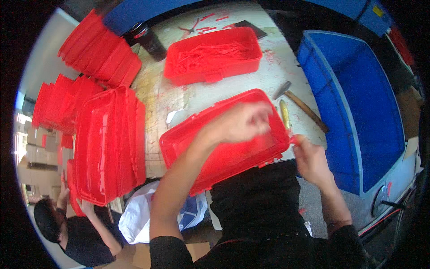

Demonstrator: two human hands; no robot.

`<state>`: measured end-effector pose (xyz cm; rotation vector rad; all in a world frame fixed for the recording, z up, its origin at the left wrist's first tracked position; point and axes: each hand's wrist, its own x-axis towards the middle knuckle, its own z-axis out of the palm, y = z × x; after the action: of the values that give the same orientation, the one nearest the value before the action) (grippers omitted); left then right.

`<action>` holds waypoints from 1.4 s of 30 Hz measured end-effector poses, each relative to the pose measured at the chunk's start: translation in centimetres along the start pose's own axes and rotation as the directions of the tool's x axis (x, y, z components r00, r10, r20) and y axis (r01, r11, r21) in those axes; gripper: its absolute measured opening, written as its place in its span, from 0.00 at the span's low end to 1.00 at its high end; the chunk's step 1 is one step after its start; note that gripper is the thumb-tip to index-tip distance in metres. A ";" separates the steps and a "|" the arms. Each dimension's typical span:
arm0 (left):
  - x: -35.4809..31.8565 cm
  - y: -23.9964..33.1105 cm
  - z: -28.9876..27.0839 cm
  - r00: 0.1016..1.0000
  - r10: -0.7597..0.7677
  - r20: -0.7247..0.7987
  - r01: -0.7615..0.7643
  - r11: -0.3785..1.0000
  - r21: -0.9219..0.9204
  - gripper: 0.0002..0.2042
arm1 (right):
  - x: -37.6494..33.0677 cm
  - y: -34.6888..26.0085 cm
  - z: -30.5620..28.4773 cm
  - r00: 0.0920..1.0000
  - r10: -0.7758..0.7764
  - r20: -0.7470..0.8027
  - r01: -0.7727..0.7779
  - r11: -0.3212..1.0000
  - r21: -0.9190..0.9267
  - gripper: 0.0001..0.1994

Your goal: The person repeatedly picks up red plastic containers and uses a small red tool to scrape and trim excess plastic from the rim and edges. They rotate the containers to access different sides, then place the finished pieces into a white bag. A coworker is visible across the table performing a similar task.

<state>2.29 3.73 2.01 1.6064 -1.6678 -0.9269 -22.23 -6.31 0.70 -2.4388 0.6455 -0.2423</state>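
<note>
Two bare hands here, both at the red tray (235, 154) right in front of me, near side of the table (154, 157). My right hand (310, 160) is pinched closed on a red bit (294, 140) by the tray's right end, can't tell if it's loose. My left hand (251, 122) is a blur above the tray, fingers kinda curled, can't tell if it's gripping anything.

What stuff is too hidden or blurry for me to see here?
Head view:
- Left hand: motion blur hides whether it touches the near red bin.
- Near red bin: left forearm covers part of its inside.
- Right hand: the red bit there is too small to identify.
- Red scraps: too jumbled to count.
</note>
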 end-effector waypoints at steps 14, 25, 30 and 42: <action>2.0 -9.6 -6.2 0.937 -0.288 -0.196 0.337 0.608 0.718 0.15 | 0.0 3.0 -1.4 0.968 0.121 0.222 -0.234 0.099 0.967 0.12; -8.2 -13.0 -4.5 0.910 -0.239 -0.339 0.385 0.792 0.474 0.15 | 11.7 -5.4 7.3 0.901 -0.362 0.239 0.429 0.822 -0.373 0.09; -7.2 -13.1 -5.3 0.913 -0.335 -0.232 0.401 0.839 0.367 0.18 | 14.9 -6.4 11.3 0.882 -0.401 0.248 0.472 0.768 -0.433 0.09; -5.6 -12.3 -5.6 0.900 -0.409 -0.153 0.434 0.804 0.406 0.22 | 15.7 -6.7 12.6 0.899 -0.421 0.116 0.432 0.816 -0.384 0.12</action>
<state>14.02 8.87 -4.99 2.3572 -1.5743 -0.7285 -2.09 -3.16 -5.12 -2.9666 0.1221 -0.2756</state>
